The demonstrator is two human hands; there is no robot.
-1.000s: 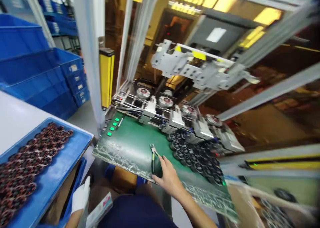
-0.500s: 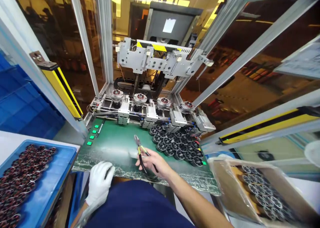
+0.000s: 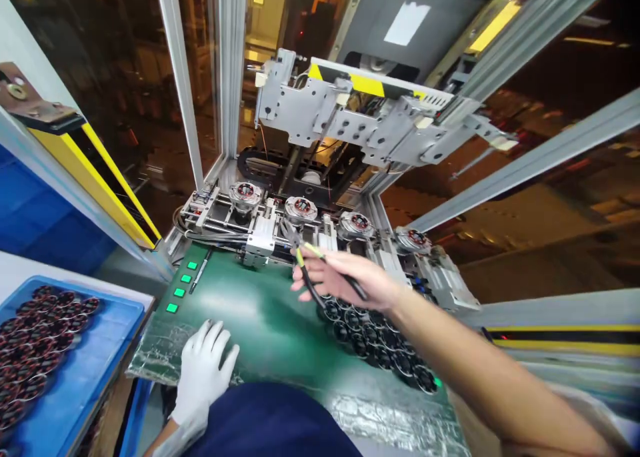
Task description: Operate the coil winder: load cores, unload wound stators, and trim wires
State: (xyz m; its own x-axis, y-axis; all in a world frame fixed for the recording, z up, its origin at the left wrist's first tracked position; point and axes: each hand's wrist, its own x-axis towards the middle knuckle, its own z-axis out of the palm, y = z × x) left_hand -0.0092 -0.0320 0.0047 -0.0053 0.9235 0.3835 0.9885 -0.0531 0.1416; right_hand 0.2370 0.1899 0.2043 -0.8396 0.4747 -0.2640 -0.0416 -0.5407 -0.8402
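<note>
My right hand (image 3: 357, 278), bare, is closed round the handles of a pair of cutting pliers (image 3: 303, 265) with black and yellow-green grips. Their metal jaws point up and left, in front of the second round fixture (image 3: 301, 208) from the left. In a white glove, my left hand (image 3: 201, 370) is at the front left of the green mat (image 3: 265, 323), fingers spread and nothing in them. Below my right hand and forearm, several black ring-shaped housings (image 3: 373, 337) stand packed together, partly hidden by the arm.
Above the fixtures hangs a grey metal plate (image 3: 350, 120) with yellow-black tape. A blue tray (image 3: 117, 340) of dark-red coil parts stands at left. Green lit squares (image 3: 179, 292) and a pen (image 3: 201, 272) lie by the mat's left side. A yellow sensor bar (image 3: 100, 177) borders the frame opening.
My right hand has moved forward with the pliers, up to the fixture row. My left hand has spread its fingers and shifted onto the mat's edge. The view has come closer to the machine.
</note>
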